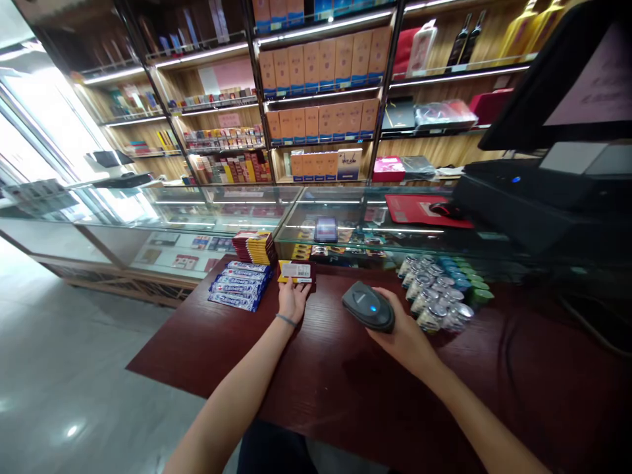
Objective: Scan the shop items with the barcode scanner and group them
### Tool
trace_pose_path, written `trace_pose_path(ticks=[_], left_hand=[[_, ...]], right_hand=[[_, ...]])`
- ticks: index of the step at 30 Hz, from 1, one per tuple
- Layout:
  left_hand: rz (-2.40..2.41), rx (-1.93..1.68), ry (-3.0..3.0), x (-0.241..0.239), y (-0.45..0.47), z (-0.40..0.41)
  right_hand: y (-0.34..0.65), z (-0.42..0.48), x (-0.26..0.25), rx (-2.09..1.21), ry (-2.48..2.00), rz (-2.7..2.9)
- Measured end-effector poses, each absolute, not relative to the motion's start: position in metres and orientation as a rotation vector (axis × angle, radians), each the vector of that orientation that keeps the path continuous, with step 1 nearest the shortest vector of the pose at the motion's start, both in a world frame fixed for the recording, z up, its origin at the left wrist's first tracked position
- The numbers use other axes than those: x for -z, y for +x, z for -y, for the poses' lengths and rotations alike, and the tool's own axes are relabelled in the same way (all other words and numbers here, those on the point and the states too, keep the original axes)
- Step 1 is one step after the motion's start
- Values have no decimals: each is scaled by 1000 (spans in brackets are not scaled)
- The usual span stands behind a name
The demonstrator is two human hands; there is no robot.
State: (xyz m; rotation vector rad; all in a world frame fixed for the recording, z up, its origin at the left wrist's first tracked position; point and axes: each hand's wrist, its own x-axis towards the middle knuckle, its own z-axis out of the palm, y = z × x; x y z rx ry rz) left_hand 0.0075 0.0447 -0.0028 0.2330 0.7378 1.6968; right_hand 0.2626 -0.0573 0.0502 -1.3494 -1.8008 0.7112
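Dark red counter (pixel 326 388) carries rows of cans (pixel 428 296) right, overlapping blue packs (pixel 241 284) left, maroon-and-yellow stack (pixel 254 249) just behind those. My right hand (pixel 402 329) is gripping the black scanner (pixel 361 304), just left of the cans. My left hand (pixel 293 303) grasps 1 yellow-edged pack (pixel 294 269) by its near edge, barcode (pixel 303 272) facing me, just right of the stack.

The scanner (pixel 361 306) is of dark grey colour, with one blue light. The packet (pixel 296 272) is yellow and dark red, and its label is white. The stack (pixel 254 247) is striped in yellow and dark red. The bags (pixel 237 287) are blue with white print. The tabletop (pixel 330 385) is reddish brown. The cans (pixel 435 289) have silver, blue and green tops. The mat (pixel 424 212) is red.
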Motion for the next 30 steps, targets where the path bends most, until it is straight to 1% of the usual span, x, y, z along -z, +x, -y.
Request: trace_pose_path(ticks=[8,16,23,27,30], left_hand=[[-711,-1681,212,2,8,-46],[-715,-1703,216,4,8,-48],[-744,-1704,297,3,7,-46],[-820,-1746,406,-4,4,-45],[-917,-1844,525,-15,-7,-48]], right_hand=[[259,58,-45,-596,-1406,1990],[259,61,-56,-651,-1378,1948],[262,56,-45,-680,-1406,1937],[264,54,-43,-694,-1433,1908],[265,54,-46,-699,-1450,1894]])
